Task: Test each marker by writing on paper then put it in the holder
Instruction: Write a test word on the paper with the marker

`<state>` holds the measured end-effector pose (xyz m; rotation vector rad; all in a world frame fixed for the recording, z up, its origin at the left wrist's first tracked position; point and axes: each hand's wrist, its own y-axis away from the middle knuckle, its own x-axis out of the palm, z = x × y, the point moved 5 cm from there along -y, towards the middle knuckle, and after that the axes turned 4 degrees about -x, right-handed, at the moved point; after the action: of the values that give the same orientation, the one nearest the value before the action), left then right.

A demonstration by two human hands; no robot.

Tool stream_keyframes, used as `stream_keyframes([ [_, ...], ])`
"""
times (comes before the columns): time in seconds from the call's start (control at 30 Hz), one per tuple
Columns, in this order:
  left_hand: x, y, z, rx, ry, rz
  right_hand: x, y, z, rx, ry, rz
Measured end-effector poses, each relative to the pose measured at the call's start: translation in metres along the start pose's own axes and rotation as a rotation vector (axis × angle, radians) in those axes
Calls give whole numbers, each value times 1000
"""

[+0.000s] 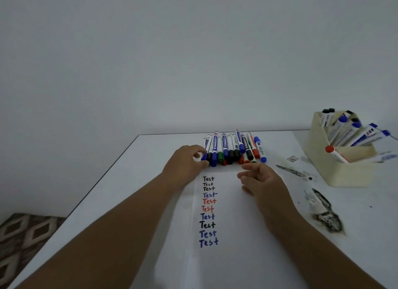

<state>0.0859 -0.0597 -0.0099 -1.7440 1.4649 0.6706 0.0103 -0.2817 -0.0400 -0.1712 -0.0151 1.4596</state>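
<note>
A row of several capped markers (233,147) in blue, black, green and red lies at the far end of the white paper (232,235). The paper bears a column of "Test" words in black, blue and red. My left hand (185,166) reaches the row's left end, with thumb and fingers pinching the blue-capped marker (205,153) there. My right hand (260,179) hovers over the paper just in front of the row, fingers relaxed and holding nothing. The cream holder (344,170) stands at the right with several markers in it.
The white table (107,202) has dark ink smudges (325,215) on its right side between the paper and the holder. Its left edge drops to a patterned rug (23,239). A plain wall rises behind the table.
</note>
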Motion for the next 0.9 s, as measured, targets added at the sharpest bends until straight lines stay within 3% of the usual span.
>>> stream_keyframes([
  [0.43,-4,10,16,21,91,-280,1,-2,-3,-14,-41,15],
  [0.57,-20,33,13,-64,311,-371,1,-1,-2,-10,-56,9],
  [0.7,-22,61,6,-167,686,-275,2,0,3,-17,-101,10],
  [0.9,-13,92,-22,-11,726,5,1,4,10,-32,-267,21],
])
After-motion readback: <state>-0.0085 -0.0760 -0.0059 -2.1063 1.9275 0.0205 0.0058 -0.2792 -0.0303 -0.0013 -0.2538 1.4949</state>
